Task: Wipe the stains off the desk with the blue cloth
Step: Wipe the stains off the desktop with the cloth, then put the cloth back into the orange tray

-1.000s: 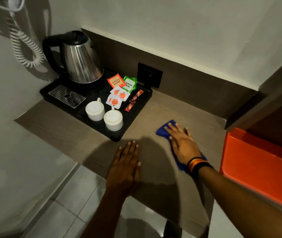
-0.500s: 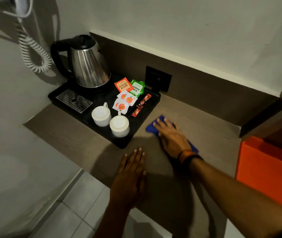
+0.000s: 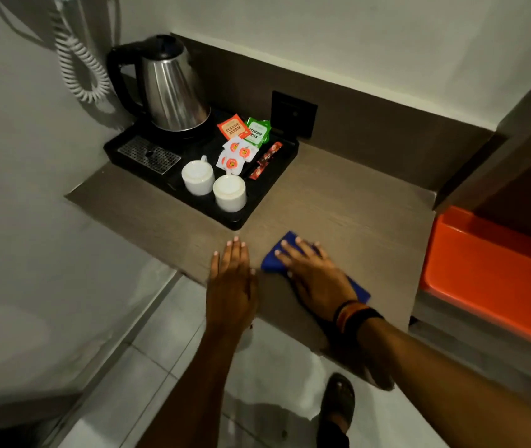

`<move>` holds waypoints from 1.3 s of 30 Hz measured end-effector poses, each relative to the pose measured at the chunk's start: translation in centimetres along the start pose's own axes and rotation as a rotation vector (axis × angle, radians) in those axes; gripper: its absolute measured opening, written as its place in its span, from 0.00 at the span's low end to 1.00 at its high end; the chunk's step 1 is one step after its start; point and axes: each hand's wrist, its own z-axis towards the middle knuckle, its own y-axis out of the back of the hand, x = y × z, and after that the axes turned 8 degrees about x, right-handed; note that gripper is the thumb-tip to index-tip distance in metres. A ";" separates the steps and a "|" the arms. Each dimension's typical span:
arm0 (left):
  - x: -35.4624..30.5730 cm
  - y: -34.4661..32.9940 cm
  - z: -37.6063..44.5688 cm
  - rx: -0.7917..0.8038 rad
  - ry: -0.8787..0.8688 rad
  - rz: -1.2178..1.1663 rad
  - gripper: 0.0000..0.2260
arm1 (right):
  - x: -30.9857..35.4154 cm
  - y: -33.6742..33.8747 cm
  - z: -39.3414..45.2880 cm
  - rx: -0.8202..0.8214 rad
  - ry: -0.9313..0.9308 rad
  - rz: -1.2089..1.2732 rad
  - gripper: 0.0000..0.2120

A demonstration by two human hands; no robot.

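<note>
the desk [image 3: 348,202] is bare to the right of the black tray [image 3: 257,208] and up to the back panel, so a hand can pass there. the tray (with kettle [image 3: 173,92] and two cups [image 3: 214,185]) blocks the left part. the orange bin [image 3: 490,273] closes the right side.

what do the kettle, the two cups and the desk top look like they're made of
Kettle: polished steel body by its mirror-like streaked reflections, with a black handle and lid, probably plastic.
Two cups: glossy white, likely ceramic.
Desk top: matt grey-brown with fine straight grain lines, looks like wood-effect laminate, though real veneer can't be ruled out.
</note>
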 end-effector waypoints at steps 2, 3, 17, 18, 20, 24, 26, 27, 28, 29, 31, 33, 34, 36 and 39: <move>0.4 0.4 -0.4 0.032 -0.005 -0.016 0.23 | -0.6 -0.4 -4.2 0.011 0.106 0.000 0.24; 0.6 0.6 -0.4 0.044 -0.002 -0.029 0.23 | -1.9 -0.3 -6.0 0.015 0.119 -0.002 0.24; -0.3 2.8 1.4 0.292 0.110 -0.015 0.26 | 2.5 -1.9 -0.1 -0.105 0.004 -0.010 0.27; -0.9 3.7 1.7 0.365 0.155 -0.018 0.27 | 3.1 -2.2 -2.2 -0.072 0.023 0.003 0.29; -2.2 5.1 0.9 0.447 0.190 0.001 0.27 | 2.9 -2.8 -6.8 -0.045 0.056 0.088 0.27; -6.4 3.4 -3.3 0.469 0.142 0.032 0.28 | 0.1 -2.1 -12.8 -0.062 -0.042 0.176 0.26; -12.6 1.3 -4.5 0.451 -0.054 0.033 0.28 | -3.1 -0.5 -17.5 -0.161 -0.222 0.188 0.30; -13.4 1.0 -4.4 0.427 -0.088 0.030 0.28 | -3.9 0.0 -17.4 -0.192 -0.272 0.234 0.31; -15.3 0.6 -3.6 0.416 -0.130 0.030 0.28 | -5.7 0.8 -18.0 -0.235 -0.352 0.266 0.32; -16.6 0.3 -2.7 0.388 -0.171 0.034 0.28 | -7.0 1.8 -18.5 -0.280 -0.429 0.288 0.32; -16.5 1.3 -1.6 0.332 -0.182 0.039 0.28 | -7.6 3.4 -18.0 -0.368 -0.503 0.350 0.30; -16.8 2.0 -0.8 0.285 -0.202 0.042 0.28 | -8.6 5.3 -17.6 -0.447 -0.525 0.369 0.29; -17.2 2.2 -0.5 0.269 -0.208 0.033 0.29 | -9.4 6.2 -17.5 -0.472 -0.529 0.359 0.29; -19.2 1.6 1.3 0.254 -0.244 0.031 0.29 | -12.4 8.3 -17.7 -0.522 -0.548 0.335 0.29; -23.3 -1.2 4.7 0.265 -0.295 0.026 0.28 | -18.7 10.5 -17.5 -0.519 -0.586 0.295 0.30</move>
